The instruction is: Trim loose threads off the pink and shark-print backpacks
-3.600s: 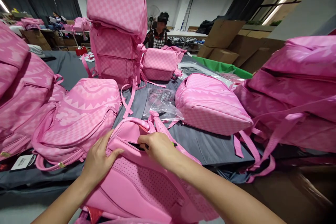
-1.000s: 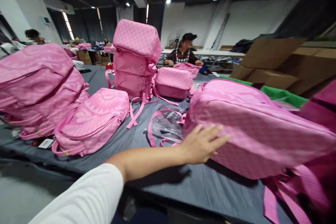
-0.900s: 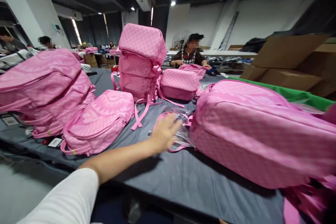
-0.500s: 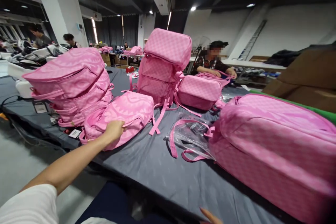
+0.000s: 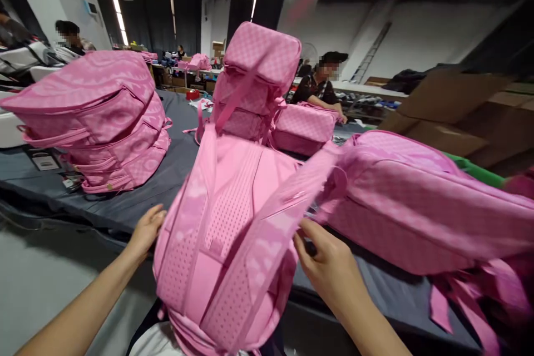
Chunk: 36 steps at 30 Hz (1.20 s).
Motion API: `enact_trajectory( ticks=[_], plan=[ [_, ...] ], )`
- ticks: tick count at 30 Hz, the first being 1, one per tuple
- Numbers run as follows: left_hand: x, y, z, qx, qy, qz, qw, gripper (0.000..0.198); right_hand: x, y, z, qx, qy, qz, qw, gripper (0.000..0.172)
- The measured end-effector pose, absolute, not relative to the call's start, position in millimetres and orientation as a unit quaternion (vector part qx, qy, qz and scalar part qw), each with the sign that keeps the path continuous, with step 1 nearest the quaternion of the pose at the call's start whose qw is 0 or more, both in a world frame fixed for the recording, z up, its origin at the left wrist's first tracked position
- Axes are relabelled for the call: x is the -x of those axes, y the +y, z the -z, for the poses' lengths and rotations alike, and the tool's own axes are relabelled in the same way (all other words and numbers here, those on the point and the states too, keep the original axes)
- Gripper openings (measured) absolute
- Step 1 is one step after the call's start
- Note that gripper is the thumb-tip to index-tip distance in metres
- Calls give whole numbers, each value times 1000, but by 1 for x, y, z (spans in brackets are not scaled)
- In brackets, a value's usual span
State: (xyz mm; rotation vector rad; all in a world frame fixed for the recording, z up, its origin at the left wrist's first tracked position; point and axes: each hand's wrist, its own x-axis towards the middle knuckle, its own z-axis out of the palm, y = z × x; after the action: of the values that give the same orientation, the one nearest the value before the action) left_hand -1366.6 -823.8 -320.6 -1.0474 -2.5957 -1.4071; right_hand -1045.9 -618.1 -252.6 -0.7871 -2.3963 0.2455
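A pink backpack stands tilted in front of me at the table's near edge, its padded, perforated back panel and shoulder straps facing me. The right-hand strap is swung out and blurred. My left hand is closed at the bag's left side, its fingertips partly hidden by the edge. On the other side, my right hand grips the bag's right edge below the strap, with its fingers curled. The front of the bag is turned away from me.
A stack of pink backpacks stands left on the grey-covered table. Checkered pink bags are piled behind, beside a single one. A large pink bag lies right. A co-worker is across the table, near cardboard.
The backpack that lay beside the left stack under my left hand is now upright before me, back panel facing me. My right hand has come up to its side. The view has shifted.
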Motion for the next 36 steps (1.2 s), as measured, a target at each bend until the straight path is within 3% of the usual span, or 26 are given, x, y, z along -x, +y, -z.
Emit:
enact_trajectory(
  ticks=[4, 8, 11, 16, 19, 23, 26, 29, 36],
  plan=[
    [1341, -831, 337, 340, -800, 479, 119, 52, 1070, -633, 257, 358, -902, 44, 237, 28],
    [1276, -805, 361, 715, -649, 246, 86, 55, 1109, -656, 270, 307, -936, -37, 166, 32],
    [1237, -789, 402, 776, -609, 141, 88, 53, 1113, -658, 290, 344, -927, -100, 116, 22],
    [1222, -796, 468, 754, -628, 147, 123, 58, 1042, -617, 318, 553, -813, -124, 133, 8],
    [1213, -806, 480, 743, -625, 199, 132, 61, 1009, -592, 329, 599, -763, -184, 158, 26],
    [1213, -777, 432, 775, -575, 235, 118, 49, 1012, -585, 349, 616, -709, -268, 214, 50],
    [1224, -712, 366, 818, -509, 213, 167, 39, 1025, -596, 356, 608, -696, -303, 232, 56],
    [1234, -640, 316, 872, -446, 112, 167, 29, 1033, -605, 351, 609, -697, -303, 226, 58],
    [1214, -581, 298, 916, -380, -22, 123, 31, 1043, -606, 342, 620, -724, -255, 162, 55]
  ],
)
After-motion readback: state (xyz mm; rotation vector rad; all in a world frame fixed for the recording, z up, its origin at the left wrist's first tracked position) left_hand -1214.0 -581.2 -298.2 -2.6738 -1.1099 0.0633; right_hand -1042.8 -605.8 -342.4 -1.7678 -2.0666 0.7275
